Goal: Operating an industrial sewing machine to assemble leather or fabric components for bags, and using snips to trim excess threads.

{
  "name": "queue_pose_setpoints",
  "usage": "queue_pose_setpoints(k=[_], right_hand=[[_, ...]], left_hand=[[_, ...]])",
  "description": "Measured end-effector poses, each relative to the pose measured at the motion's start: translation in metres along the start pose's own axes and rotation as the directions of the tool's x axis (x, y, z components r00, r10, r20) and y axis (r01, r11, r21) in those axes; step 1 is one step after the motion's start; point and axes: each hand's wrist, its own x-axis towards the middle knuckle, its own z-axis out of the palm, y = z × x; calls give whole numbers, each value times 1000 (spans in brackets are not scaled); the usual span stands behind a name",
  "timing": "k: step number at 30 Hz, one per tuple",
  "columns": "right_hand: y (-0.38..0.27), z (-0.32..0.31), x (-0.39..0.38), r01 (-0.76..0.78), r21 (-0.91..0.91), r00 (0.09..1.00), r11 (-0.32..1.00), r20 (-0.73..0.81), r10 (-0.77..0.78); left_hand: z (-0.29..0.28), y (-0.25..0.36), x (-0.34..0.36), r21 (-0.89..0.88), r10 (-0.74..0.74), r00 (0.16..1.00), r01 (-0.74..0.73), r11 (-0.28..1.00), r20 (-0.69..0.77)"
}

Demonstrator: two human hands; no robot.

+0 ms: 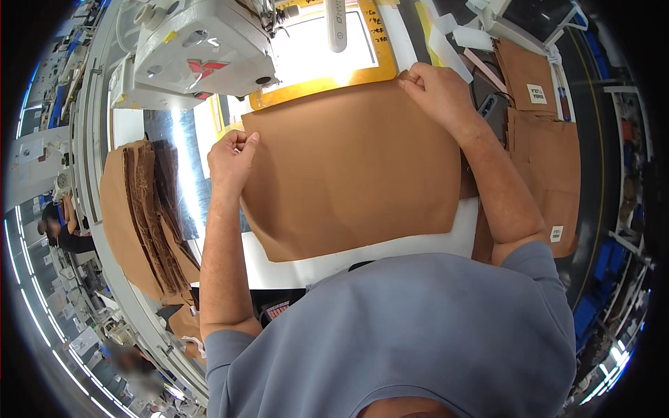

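A brown fabric panel (348,174) spans the middle of the work surface, its far edge along a yellow template frame (376,49) under the bright light of a white sewing machine (198,59). My left hand (231,155) has thumb and fingers closed on the panel's upper left corner. My right hand (439,94) grips the upper right corner beside the frame, fingers curled round the edge. The panel's near edge lies over a white board (362,269).
Folded brown pieces are stacked at the left (129,216) and right (543,174). A screwdriver (563,101), loose paper strips (453,42) and a monitor (536,14) sit at the back right. Co-workers (66,223) work beyond the table's left edge.
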Motion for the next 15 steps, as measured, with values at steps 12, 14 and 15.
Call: queue_pose_setpoints(k=[12, 14, 15], right_hand=[[17, 6, 112, 32, -85, 993, 996, -113, -42], [18, 7, 138, 14, -169, 985, 986, -166, -42], [19, 10, 150, -2, -199, 982, 980, -185, -36]], left_hand=[[-10, -12, 143, 346, 324, 939, -267, 899, -118], [-15, -17, 168, 359, 298, 946, -236, 903, -128], [-19, -20, 176, 349, 270, 954, -211, 913, -129]])
